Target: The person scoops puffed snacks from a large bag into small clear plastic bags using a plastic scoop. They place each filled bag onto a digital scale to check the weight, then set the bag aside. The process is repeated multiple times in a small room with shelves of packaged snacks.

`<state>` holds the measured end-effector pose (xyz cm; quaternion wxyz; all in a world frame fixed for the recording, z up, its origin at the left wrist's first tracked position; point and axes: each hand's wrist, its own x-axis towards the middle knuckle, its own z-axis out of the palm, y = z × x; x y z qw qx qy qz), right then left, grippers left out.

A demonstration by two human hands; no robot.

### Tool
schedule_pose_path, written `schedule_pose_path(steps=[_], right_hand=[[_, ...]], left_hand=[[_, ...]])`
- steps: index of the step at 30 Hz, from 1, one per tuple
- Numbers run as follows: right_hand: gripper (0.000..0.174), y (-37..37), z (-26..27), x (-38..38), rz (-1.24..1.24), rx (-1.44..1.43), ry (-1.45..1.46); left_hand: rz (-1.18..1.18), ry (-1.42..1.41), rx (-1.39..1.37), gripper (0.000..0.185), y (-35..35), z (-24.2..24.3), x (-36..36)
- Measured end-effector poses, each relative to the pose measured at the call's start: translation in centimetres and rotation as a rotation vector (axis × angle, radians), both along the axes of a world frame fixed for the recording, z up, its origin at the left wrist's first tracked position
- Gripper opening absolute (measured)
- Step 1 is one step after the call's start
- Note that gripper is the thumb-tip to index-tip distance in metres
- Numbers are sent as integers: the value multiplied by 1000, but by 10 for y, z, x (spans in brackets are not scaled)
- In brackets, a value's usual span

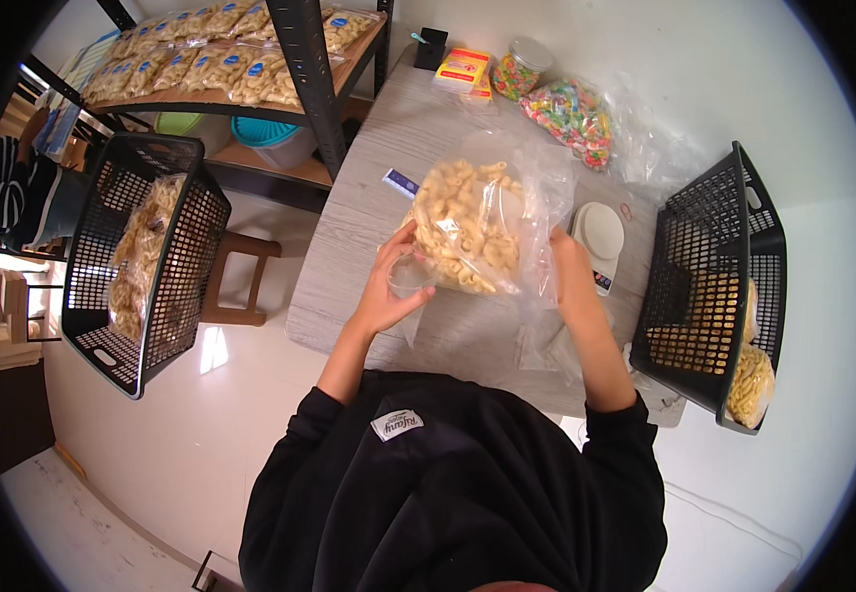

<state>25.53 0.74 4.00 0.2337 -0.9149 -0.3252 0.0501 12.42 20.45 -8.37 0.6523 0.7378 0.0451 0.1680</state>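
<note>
A large clear plastic bag of curled macaroni-shaped snacks [465, 222] lies on the table in front of me. My left hand [391, 285] curls around a clear plastic cup [409, 274], its fingers at the bag's left side. On the other side, my right hand [570, 263] grips the loose clear plastic [545, 214] at the bag's right end; its fingertips are partly hidden. Just beyond that hand stands a white digital kitchen scale [602, 240]. More thin clear plastic [546, 344] lies below the bag, near my right forearm.
A black plastic basket [694, 296] with snack bags stands at the right, another basket [176, 296] at the left above a brown stool [236, 277]. A candy jar [520, 70] and candy bag [572, 115] sit at the back. Packed snacks fill a shelf [199, 66]. A person [28, 192] is far left.
</note>
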Motion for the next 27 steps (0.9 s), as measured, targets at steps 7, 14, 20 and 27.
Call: schedule_pose_path(steps=[7,14,20,27], right_hand=[[20,1,6,-2,187,-20,44],[27,-13,-14,9,223,144,182],[23,-22,-41,12,152,344,309],[19,-3,-15,-5,-42,473,488]], left_hand=[[-11,-34,-30,40,-3,-10,4],[-43,-50,87,42,-7,2,6],[-31,-65,72,45,-9,4,11],[7,-32,118,47,-12,7,9]])
